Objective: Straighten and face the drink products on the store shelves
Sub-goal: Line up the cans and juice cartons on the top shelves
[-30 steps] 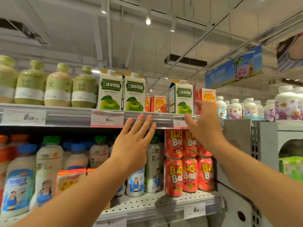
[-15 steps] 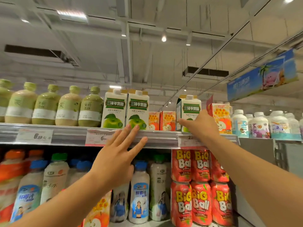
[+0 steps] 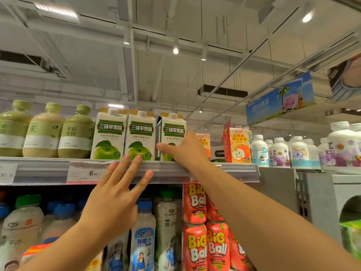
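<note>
Three white apple-vinegar cartons with green apples stand on the top shelf [image 3: 230, 171]. My right hand [image 3: 185, 148] grips the third carton [image 3: 172, 130], thumb across its front; it stands close beside the second carton [image 3: 141, 135], turned slightly. The first carton [image 3: 109, 133] is at their left. My left hand [image 3: 117, 194] is raised below them with fingers spread, fingertips at the shelf's front rail, holding nothing.
Green tea bottles [image 3: 45, 132] fill the top shelf's left. Orange juice boxes [image 3: 237, 145] and white milk bottles [image 3: 279, 152] stand to the right. Below are coconut drink bottles [image 3: 143, 237] and red Big Ball cans [image 3: 194, 204]. A grey crate [image 3: 316, 194] sits right.
My right hand took hold of the lone third carton and slid it left, up against the other two cartons. My left hand stayed raised near the shelf rail.
</note>
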Tool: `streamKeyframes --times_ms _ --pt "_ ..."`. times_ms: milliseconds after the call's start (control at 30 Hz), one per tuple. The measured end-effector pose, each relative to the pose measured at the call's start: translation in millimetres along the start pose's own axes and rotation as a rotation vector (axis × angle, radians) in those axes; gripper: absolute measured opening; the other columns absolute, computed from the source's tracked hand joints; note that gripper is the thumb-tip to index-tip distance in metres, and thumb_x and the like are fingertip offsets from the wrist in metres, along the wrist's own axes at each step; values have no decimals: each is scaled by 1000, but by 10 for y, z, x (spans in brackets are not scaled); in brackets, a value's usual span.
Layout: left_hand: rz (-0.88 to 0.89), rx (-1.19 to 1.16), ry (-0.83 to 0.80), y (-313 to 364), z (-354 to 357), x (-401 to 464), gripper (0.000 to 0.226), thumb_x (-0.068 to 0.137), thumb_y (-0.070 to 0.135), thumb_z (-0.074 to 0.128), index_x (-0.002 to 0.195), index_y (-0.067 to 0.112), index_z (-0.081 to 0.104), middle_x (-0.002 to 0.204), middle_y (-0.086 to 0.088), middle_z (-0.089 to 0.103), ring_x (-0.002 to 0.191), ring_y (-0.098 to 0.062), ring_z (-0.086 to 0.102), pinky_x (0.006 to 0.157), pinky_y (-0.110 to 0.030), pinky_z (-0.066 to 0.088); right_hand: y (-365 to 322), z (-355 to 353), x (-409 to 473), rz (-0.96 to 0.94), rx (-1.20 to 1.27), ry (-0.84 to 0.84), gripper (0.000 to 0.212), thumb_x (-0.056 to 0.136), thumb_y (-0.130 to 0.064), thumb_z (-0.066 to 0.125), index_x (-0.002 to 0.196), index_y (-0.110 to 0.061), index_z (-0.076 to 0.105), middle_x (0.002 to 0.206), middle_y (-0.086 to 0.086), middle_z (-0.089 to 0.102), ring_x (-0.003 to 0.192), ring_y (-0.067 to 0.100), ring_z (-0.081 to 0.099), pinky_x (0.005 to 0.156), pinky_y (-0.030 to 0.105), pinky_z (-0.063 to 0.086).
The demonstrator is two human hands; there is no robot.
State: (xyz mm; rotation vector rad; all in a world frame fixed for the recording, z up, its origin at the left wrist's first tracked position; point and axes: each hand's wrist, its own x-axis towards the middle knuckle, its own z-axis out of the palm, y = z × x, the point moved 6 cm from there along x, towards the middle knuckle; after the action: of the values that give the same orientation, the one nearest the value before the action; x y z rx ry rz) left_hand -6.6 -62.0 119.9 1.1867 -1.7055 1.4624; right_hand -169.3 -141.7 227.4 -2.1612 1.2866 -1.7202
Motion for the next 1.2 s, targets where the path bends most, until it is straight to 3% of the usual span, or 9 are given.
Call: streamKeyframes --times_ms 67,233,433,567,933,1000,1100,1167,1200 --pt "-10 -2 9 6 -13 5 67 70 23 40 134 13 57 147 -25 40 137 -46 34 109 -58 28 -24 26 -19 1 -13 -7 73 66 -58 79 117 -20 44 107 -6 64 98 15 62 65 26 48" --pt "-31 -10 13 38 -81 35 83 48 10 80 129 9 62 141 -28 46 130 -50 41 101 -66 37 -99 96 -28 8 -34 13 74 67 -59 79 117 -17 45 109 -3 65 100 17 63 72 32 53" --pt "-35 -18 -49 47 -93 46 83 49 13 80 130 10 61 141 -28 46 131 -50 40 102 -65 38 -113 107 -69 8 -71 32 73 68 -62 76 116 -19 42 99 -8 58 96 17 62 58 26 44" --pt "-34 -19 -58 54 -84 40 83 49 13 80 130 10 61 141 -28 46 132 -50 39 101 -65 38 -123 135 -97 31 -114 39 75 71 -63 73 119 -17 40 109 -3 61 100 20 62 70 35 52" --pt "-42 -40 -72 38 -77 39 83 49 12 82 130 11 61 141 -28 46 131 -50 40 103 -65 36 -71 197 -102 49 -271 90 78 73 -74 61 124 -17 41 110 0 62 99 24 62 64 32 43" --pt "-34 -17 -102 33 -100 33 84 57 15 80 137 14 54 147 -26 38 137 -48 33 109 -62 29 -88 198 -156 31 -279 124 73 78 -70 59 124 -16 41 111 1 64 100 24 63 65 32 43" --pt "9 -7 -196 -28 -73 11 87 81 28 62 153 28 14 159 -14 -6 148 -36 -4 120 -46 -2 -146 136 -365 -89 -181 217 49 90 -49 59 123 -17 41 115 0 62 104 20 60 65 29 43" --pt "66 25 -272 -147 -60 -17 88 88 32 54 153 33 -4 156 -7 -23 147 -28 -17 118 -41 -10 -128 123 -646 -225 -72 245 42 93 -33 57 129 -16 43 126 1 56 113 15 50 88 31 47" --pt "95 43 -285 -212 -76 -51 87 88 32 53 153 34 -6 157 -6 -23 147 -27 -18 119 -41 -8 -101 171 -836 -290 -54 226 44 93 -28 56 133 -15 43 134 2 50 121 14 43 104 28 39"
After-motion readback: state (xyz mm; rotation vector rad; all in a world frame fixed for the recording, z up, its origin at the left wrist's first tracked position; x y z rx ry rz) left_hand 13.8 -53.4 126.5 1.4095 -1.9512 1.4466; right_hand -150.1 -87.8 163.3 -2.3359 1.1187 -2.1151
